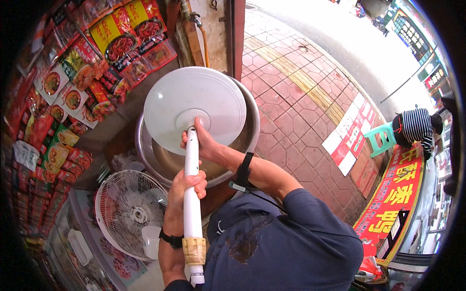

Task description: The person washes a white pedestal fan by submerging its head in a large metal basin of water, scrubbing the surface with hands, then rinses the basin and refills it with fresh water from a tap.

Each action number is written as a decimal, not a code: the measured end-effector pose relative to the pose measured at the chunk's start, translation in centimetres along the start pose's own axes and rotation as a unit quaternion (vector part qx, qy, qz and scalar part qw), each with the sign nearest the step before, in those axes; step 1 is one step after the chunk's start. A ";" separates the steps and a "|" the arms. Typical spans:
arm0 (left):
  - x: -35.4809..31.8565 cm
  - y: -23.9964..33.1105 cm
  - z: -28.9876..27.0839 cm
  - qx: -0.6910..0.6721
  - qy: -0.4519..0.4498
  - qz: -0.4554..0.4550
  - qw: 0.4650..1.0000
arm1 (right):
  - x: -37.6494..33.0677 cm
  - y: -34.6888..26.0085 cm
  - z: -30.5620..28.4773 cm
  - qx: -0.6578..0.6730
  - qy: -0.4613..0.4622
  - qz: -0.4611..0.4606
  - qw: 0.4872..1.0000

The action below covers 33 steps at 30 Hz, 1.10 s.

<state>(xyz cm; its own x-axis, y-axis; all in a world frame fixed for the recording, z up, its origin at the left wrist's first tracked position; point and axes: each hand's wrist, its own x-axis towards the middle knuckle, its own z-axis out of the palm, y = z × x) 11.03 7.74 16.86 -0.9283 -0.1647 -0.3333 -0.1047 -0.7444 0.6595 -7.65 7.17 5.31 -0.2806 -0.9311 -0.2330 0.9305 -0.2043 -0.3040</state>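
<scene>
A white fan stand runs up the middle of the view, its round base [167, 104] raised over a wide metal basin [252, 140]. My right hand [201, 140] grips the white pole [192, 213] close to the base, with the thumb pointing toward the disc. Lower on the same pole, my left hand [187, 184] is wrapped round it. A tan collar [194, 250], apparently taped, circles the pole near its lower end. Murky, brownish liquid seems to lie in the basin, partly hidden by the base.
To the left stand a caged fan head [131, 213], a white cup-like piece [152, 241] and racks of packaged food [73, 97]. Red paving [291, 131] stretches right toward a green stool [382, 139], a person in a striped top [416, 126] and a red-and-yellow sign [388, 203].
</scene>
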 end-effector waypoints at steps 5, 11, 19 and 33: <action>0.2 -0.2 -0.3 0.007 -0.009 -0.002 1.000 | 0.2 0.0 0.8 0.061 0.104 -0.029 0.992; 0.1 -0.6 -0.5 0.014 0.018 -0.017 1.000 | 0.1 0.5 0.0 0.128 0.091 0.022 0.987; 0.4 -0.4 -1.1 -0.012 0.010 -0.034 0.999 | 0.0 0.7 -0.3 0.075 0.113 0.009 0.991; 0.0 -0.6 -1.0 0.060 0.031 -0.019 0.998 | -0.2 0.6 -1.0 0.068 0.122 -0.013 0.990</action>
<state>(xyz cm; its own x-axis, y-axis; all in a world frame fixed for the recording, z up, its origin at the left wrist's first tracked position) 11.42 7.48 15.76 -0.8994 -0.1794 -0.3985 -0.1856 -0.6688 0.7199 -7.32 7.50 4.25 -0.3376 -0.8277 -0.4482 0.9408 -0.2815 -0.1887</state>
